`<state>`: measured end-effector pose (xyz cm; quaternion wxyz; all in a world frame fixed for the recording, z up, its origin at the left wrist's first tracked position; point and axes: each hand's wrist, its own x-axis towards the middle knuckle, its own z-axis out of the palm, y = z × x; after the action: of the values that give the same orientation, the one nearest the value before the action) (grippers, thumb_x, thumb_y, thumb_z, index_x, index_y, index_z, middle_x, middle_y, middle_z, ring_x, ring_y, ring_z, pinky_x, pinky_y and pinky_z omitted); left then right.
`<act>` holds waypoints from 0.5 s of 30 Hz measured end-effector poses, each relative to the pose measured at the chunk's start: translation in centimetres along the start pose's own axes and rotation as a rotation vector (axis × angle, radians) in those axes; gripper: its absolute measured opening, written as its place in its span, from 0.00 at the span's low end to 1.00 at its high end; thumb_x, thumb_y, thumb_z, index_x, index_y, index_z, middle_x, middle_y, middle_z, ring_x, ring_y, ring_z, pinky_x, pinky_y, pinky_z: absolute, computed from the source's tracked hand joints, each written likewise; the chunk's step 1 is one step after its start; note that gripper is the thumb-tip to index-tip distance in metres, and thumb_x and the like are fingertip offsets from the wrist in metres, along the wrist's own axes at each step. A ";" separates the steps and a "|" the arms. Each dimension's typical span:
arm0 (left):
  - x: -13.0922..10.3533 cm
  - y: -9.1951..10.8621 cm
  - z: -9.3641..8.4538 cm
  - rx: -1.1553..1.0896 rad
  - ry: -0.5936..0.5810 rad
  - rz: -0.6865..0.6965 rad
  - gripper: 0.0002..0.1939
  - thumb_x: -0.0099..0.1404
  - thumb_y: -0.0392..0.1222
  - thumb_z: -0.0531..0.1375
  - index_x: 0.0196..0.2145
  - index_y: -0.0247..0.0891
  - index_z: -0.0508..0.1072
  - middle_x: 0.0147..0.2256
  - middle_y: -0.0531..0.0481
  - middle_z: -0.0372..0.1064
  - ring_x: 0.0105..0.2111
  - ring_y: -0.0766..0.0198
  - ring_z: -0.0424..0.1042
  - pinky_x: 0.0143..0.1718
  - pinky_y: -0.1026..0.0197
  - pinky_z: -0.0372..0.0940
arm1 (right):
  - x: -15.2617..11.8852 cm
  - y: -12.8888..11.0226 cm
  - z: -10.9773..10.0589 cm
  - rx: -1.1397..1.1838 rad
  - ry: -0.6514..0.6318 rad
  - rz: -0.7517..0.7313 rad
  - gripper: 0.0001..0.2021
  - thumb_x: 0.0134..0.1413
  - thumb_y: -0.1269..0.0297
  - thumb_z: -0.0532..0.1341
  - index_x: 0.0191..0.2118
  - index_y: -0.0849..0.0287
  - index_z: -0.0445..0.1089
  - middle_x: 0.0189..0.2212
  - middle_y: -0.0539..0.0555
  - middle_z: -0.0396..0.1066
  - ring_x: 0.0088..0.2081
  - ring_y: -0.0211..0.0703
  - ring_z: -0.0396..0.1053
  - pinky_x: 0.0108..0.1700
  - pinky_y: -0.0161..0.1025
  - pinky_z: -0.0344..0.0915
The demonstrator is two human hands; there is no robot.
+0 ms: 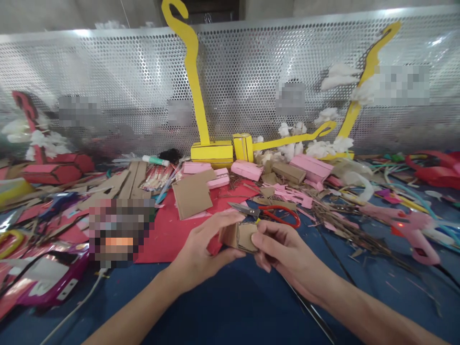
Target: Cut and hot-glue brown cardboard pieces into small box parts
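Observation:
A small cardboard box (pixel 232 235) is held in the air between both hands, its square end turned partly toward me. My left hand (pixel 203 247) grips it from the left, thumb below and fingers above. The fingers of my right hand (pixel 278 244) pinch the right side, with the thumb pressed on the square end piece. Just behind the hands lie scissors (pixel 278 214) with red handles, blades apart. A sheet of red paper (pixel 161 239) lies under and behind my left hand. On it rests a flat piece of cardboard (pixel 192 194).
Pink paper-covered boxes (pixel 247 169) and a yellow hooked shape on a base (pixel 212 152) stand at the back before a perforated metal panel (pixel 244 72). On the right lies a pink glue gun (pixel 409 225) with its light on. Cardboard scraps (pixel 334 220) and a purple power strip (pixel 53 282) lie around.

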<state>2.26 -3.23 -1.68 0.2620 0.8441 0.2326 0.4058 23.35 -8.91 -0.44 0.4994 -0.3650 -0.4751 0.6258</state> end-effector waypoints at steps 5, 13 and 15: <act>0.1 -0.1 0.5 -0.099 0.129 0.130 0.28 0.59 0.43 0.73 0.55 0.42 0.74 0.49 0.42 0.79 0.50 0.54 0.78 0.56 0.53 0.71 | -0.1 -0.2 -0.1 -0.061 -0.052 -0.031 0.21 0.59 0.50 0.68 0.27 0.59 0.63 0.19 0.45 0.64 0.20 0.30 0.58 0.26 0.33 0.54; -0.2 -0.2 0.9 -0.160 0.098 0.086 0.29 0.58 0.39 0.74 0.57 0.46 0.74 0.51 0.46 0.78 0.52 0.58 0.76 0.57 0.59 0.69 | 0.0 0.0 -0.5 -0.083 -0.070 -0.040 0.22 0.59 0.50 0.69 0.26 0.59 0.62 0.18 0.45 0.63 0.20 0.29 0.58 0.25 0.33 0.53; -0.1 -0.2 0.8 -0.173 0.089 0.074 0.28 0.59 0.39 0.73 0.56 0.46 0.73 0.51 0.46 0.77 0.52 0.58 0.76 0.57 0.58 0.69 | 0.0 0.2 -0.5 -0.083 -0.071 -0.039 0.22 0.60 0.49 0.68 0.26 0.58 0.61 0.18 0.44 0.63 0.20 0.29 0.57 0.25 0.33 0.52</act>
<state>2.78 -3.34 -2.31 0.3080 0.8076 0.1766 0.4709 23.80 -8.81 -0.77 0.4788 -0.3537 -0.5251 0.6083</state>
